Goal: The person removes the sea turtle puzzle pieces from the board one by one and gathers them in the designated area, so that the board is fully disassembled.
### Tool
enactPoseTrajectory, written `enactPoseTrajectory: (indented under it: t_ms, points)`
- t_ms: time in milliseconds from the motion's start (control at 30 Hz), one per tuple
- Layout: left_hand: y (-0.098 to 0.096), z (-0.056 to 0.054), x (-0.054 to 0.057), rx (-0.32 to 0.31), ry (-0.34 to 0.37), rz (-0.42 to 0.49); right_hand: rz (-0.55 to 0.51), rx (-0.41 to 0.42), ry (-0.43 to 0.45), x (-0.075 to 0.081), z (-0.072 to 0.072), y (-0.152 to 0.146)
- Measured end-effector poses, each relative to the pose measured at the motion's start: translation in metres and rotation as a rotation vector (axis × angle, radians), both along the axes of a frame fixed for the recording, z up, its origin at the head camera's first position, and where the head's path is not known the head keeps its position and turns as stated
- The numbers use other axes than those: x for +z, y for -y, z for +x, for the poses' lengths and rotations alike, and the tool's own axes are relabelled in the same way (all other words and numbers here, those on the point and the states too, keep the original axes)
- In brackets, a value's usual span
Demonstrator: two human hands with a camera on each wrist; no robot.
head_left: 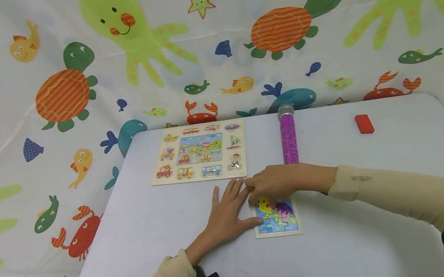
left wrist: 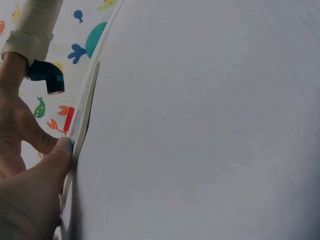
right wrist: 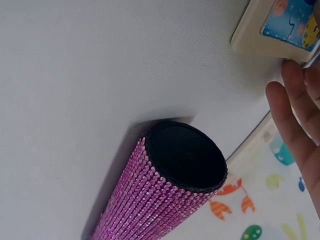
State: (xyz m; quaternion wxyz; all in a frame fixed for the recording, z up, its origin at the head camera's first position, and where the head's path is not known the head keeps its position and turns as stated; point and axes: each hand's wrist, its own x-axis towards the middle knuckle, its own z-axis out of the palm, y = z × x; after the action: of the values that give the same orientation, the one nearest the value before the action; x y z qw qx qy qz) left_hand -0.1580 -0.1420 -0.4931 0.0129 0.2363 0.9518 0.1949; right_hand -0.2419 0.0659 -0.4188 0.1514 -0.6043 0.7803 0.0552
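Observation:
A small jigsaw puzzle (head_left: 278,226) in a pale wooden frame lies on the table, showing a yellow and purple cartoon creature on blue. My left hand (head_left: 229,214) rests flat to its left with the fingers spread, its thumb touching the frame's left side. From the right, my right hand (head_left: 275,180) reaches over the top of the puzzle and covers that part. One of its fingers points down onto the picture. In the right wrist view, relaxed fingers (right wrist: 295,115) show beside the frame's corner. No loose piece is visible in either hand.
Behind my hands lies a wooden vehicle puzzle board (head_left: 173,178). A glittery pink microphone (head_left: 289,139) stretches back from my right hand. Farther right is a red block (head_left: 364,124). The white table (head_left: 383,229) ends at a curtain with sea animals (head_left: 201,39).

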Motion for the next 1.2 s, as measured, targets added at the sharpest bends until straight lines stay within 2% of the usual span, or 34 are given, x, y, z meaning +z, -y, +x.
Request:
enactPoseTrajectory:
  t_ms: [467,733,1000,1200]
  points:
    - [-0.001,0.001,0.001,0.002,0.001,0.039,0.055,-0.078,0.154,0.001,-0.007,0.015]
    - [-0.001,-0.001,-0.002,-0.002,-0.006,0.038,0.064,-0.098,0.198,0.0,-0.007,0.017]
    - [0.0,-0.002,-0.001,0.0,-0.003,0.031,-0.002,-0.168,0.257,-0.005,-0.005,0.004]
    - [0.001,-0.001,-0.001,0.003,-0.005,0.024,-0.121,-0.196,0.349,-0.014,-0.006,-0.009]
